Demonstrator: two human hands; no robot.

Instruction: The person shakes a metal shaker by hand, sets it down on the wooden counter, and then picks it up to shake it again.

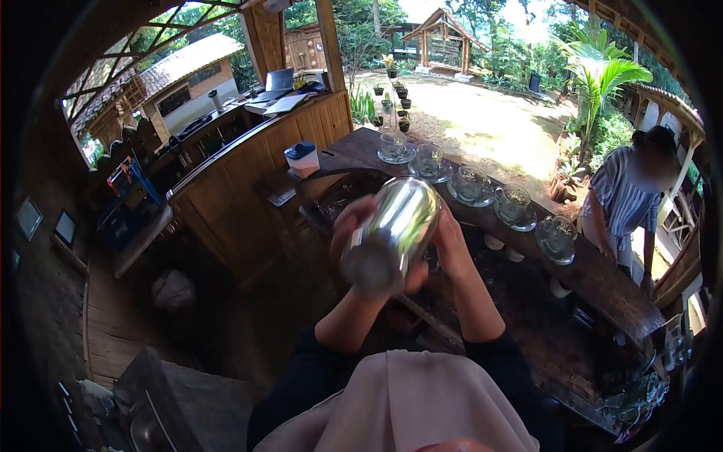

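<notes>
At chest height, left hand (352, 226) and right hand (455, 248) (raised) clasp tilted shaker (392, 230).

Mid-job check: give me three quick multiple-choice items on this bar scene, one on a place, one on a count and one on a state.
1. Where do the glass cups stand?
A) in a row on the wooden counter
B) on the floor
C) stacked in a sink

2. How many glass cups are lined up?
A) three
B) five
C) eight

3. How is the metal shaker held?
A) standing alone on the counter
B) in one hand
C) tilted, between both hands

Answers:
1 A, the cups run along the counter's edge.
2 B, five show in the row.
3 C, the left hand and right hand clasp the tilted shaker.
</notes>
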